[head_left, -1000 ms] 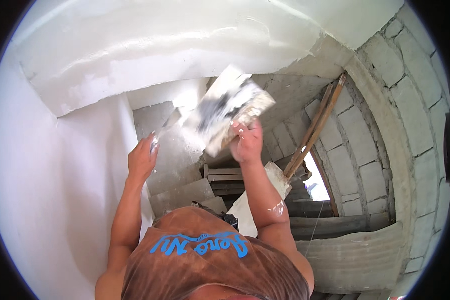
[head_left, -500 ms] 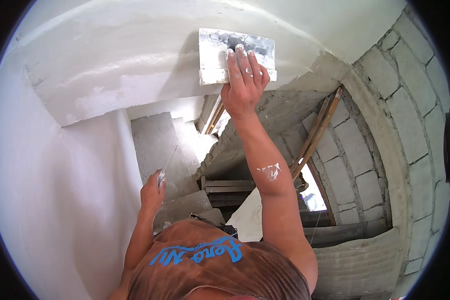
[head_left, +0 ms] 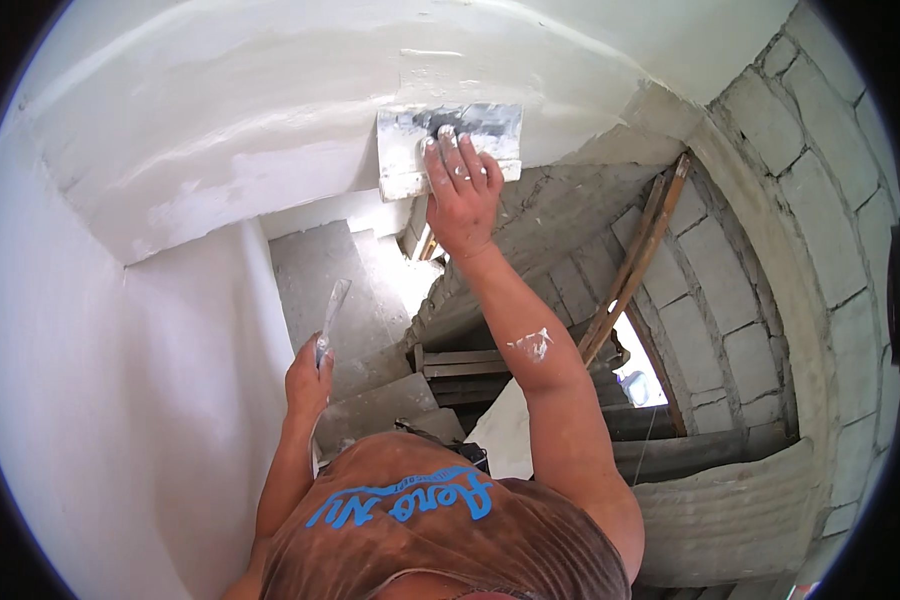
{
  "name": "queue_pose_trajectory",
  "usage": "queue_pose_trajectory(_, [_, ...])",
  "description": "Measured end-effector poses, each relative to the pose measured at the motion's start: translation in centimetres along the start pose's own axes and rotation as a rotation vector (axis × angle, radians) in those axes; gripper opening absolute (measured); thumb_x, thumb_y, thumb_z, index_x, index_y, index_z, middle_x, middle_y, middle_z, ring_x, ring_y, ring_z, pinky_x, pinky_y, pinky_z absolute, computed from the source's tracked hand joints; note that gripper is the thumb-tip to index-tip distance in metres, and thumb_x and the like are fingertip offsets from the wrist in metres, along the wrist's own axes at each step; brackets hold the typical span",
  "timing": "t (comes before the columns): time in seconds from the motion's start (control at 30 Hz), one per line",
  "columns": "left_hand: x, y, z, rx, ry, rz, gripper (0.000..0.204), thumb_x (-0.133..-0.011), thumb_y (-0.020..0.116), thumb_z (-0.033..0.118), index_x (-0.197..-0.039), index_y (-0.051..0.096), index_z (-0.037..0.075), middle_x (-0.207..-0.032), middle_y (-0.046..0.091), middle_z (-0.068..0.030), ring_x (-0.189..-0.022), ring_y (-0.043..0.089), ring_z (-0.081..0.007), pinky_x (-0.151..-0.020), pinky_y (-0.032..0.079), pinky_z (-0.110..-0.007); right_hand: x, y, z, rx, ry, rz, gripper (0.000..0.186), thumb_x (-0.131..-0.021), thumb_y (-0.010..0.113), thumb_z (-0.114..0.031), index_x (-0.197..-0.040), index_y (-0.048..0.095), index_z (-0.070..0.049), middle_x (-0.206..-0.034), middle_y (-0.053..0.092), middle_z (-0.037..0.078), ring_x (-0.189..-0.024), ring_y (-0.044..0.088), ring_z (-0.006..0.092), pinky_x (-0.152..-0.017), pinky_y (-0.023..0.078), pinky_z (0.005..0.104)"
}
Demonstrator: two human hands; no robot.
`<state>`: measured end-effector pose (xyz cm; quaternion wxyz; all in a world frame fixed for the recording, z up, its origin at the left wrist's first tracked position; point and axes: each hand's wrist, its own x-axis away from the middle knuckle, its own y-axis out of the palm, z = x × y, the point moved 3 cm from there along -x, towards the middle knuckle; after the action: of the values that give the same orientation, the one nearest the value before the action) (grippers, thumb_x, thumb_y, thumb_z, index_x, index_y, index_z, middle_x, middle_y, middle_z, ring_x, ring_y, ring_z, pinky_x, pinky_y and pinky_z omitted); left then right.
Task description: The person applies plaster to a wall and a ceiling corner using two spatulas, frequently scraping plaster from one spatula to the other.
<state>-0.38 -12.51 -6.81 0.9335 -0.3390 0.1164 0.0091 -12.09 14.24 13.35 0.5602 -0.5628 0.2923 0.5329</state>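
Note:
A wide putty knife with a plaster-smeared metal blade lies against the white plastered beam overhead. My right hand grips it, its outstretched fingers pressing on the blade, their tips coated in white. Just above the blade, faint ridges of plaster mark the surface. Lower down on the left, my left hand is closed around the handle of a narrow putty knife, its thin blade pointing up and away from the wall. White plaster is smeared on my right forearm.
Smooth white wall rises close on the left. Concrete stairs run below, beside a bright opening. Wooden boards lean on the right, near a grey block wall. Stacked planks lie beneath my right arm.
My right hand has drawn the wide putty knife down and slightly left, toward the beam's lower edge. My left hand has turned the narrow knife so more of its blade shows.

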Motion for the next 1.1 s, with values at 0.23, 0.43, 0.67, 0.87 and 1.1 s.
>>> queue_pose_trajectory(0.23, [-1.5,-0.4,-1.1,0.273,-0.145,-0.081,0.032,-0.098,0.057,0.025,-0.119,0.058,0.001,-0.077,0.066,-0.0136,-0.062,0.062,-0.0231,-0.060,0.050,-0.036,5.3,-4.9,-2.4,-0.561,0.174,0.034,0.034,-0.082,0.065,-0.009,-0.116,0.064,-0.002,-0.128,0.061,0.017,-0.126,0.052,0.0334,-0.106,0.036,0.0488])
queue_pose_trajectory(0.43, [-3.2,-2.4,3.7,0.972,-0.452,-0.421,0.025,-0.099,0.054,0.026,-0.106,0.059,0.002,-0.068,0.056,-0.0036,-0.046,0.047,-0.0095,-0.039,0.034,-0.025,7.4,-8.3,-6.0,-1.263,0.241,-0.236,0.034,-0.085,0.070,-0.013,-0.118,0.064,-0.005,-0.130,0.061,0.017,-0.126,0.054,0.0338,-0.112,0.034,0.0484])
queue_pose_trajectory(0.67, [-2.8,-4.7,5.1,1.226,-0.409,-0.648,0.025,-0.098,0.055,0.025,-0.106,0.059,0.002,-0.071,0.056,-0.0052,-0.044,0.044,-0.0092,-0.039,0.032,-0.025,9.8,-8.4,-5.4,-0.861,-0.008,-0.601,0.051,-0.070,0.067,0.006,-0.118,0.065,-0.009,-0.125,0.063,0.012,-0.121,0.056,0.0320,-0.107,0.040,0.0483])
queue_pose_trajectory(0.87, [-2.1,-5.5,6.0,1.159,-0.157,-0.590,0.028,-0.095,0.060,0.023,-0.113,0.062,0.002,-0.073,0.057,-0.0037,-0.053,0.049,-0.0115,-0.046,0.037,-0.027,16.2,-6.6,-1.4,-0.829,0.670,-0.707,0.043,-0.079,0.060,0.005,-0.121,0.058,-0.002,-0.119,0.064,0.017,-0.108,0.062,0.0362,-0.097,0.048,0.0431])
queue_pose_trajectory(1.1, [-4.3,-6.2,9.1,0.105,0.531,-0.091,0.039,-0.086,0.066,0.008,-0.124,0.060,0.002,-0.080,0.058,-0.0106,-0.070,0.059,-0.0234,-0.061,0.047,-0.034,17.0,-5.9,-5.5,-2.102,1.720,-0.225,0.049,-0.084,0.049,-0.015,-0.130,0.049,0.002,-0.116,0.063,0.016,-0.104,0.064,0.0299,-0.095,0.051,0.0433])
